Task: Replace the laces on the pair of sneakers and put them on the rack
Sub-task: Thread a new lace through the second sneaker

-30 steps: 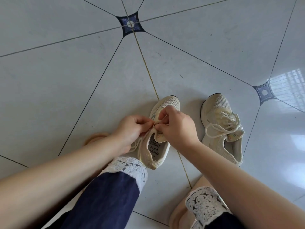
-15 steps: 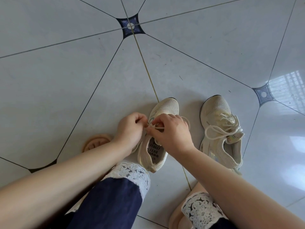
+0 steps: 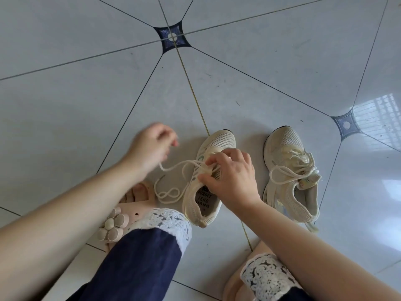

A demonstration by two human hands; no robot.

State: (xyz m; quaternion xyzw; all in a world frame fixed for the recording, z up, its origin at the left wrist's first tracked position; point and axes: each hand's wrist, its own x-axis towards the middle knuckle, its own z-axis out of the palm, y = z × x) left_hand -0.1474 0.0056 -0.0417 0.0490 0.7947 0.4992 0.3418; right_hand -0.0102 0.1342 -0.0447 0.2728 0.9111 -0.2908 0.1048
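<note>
Unlacing, I judge: right hand (image 3: 232, 179) grips the shoe (image 3: 204, 198) at centre frame; blurred left hand (image 3: 149, 144) curls over the loose lace (image 3: 173, 168), grip unclear. Next: draw it clear of the shoe

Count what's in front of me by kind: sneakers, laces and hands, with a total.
Sneakers: 2, the held sneaker and the tied sneaker.
Laces: 2, the loose lace and the knotted lace.
Hands: 2, the left hand and the right hand.
Total: 6
</note>
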